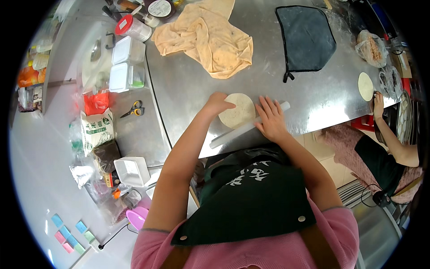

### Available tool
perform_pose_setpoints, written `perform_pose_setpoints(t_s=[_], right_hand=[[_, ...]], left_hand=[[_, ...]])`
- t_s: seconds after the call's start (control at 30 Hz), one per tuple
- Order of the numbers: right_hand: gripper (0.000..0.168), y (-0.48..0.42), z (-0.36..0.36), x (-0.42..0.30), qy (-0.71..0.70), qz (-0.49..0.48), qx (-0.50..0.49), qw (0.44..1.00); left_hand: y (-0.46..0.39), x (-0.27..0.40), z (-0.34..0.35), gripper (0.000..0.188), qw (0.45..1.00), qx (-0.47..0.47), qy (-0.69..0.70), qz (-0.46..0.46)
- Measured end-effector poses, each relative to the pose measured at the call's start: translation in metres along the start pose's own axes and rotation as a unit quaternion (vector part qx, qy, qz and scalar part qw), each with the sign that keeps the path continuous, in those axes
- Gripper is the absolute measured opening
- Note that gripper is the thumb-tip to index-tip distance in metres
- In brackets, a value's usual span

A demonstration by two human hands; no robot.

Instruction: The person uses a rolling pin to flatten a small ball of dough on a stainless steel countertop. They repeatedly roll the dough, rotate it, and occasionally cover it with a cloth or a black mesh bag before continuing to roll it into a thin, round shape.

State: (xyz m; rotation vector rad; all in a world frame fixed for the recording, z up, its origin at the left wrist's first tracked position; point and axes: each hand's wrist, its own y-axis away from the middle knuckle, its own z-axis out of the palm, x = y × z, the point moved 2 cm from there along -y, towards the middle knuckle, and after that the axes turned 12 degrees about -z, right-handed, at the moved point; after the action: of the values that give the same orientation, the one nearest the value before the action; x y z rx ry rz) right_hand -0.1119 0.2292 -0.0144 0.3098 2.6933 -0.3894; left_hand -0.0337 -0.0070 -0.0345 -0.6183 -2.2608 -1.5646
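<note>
A thin, pale round of dough lies flat on the stainless steel table in front of me. My left hand has hold of its left edge, thumb on top and fingers curled out of sight. Just below the round, a white rolling pin runs slantwise, its right end higher in the picture. Across its right part my right hand rests palm down, fingers stretched out rather than wrapped around it. The pin's upper side meets or slightly overlaps the dough's lower right edge.
A tan cloth and a dark zippered pouch lie farther back. Scissors, lidded plastic boxes and a white tub stand left. At right, a co-worker's hand is beside another dough round.
</note>
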Motion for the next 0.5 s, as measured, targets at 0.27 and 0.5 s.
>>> perform_pose_setpoints(t_s=[0.27, 0.5], right_hand=[[0.038, 0.044, -0.028, 0.018, -0.028, -0.049, -0.022, 0.998], [0.036, -0.006, -0.029, 0.027, -0.033, -0.07, -0.052, 0.996]], left_hand=[[0.065, 0.018, 0.0, 0.025, 0.992, 0.109, 0.023, 0.062], [0.052, -0.053, 0.03, 0.024, 0.968, 0.103, 0.226, -0.043]])
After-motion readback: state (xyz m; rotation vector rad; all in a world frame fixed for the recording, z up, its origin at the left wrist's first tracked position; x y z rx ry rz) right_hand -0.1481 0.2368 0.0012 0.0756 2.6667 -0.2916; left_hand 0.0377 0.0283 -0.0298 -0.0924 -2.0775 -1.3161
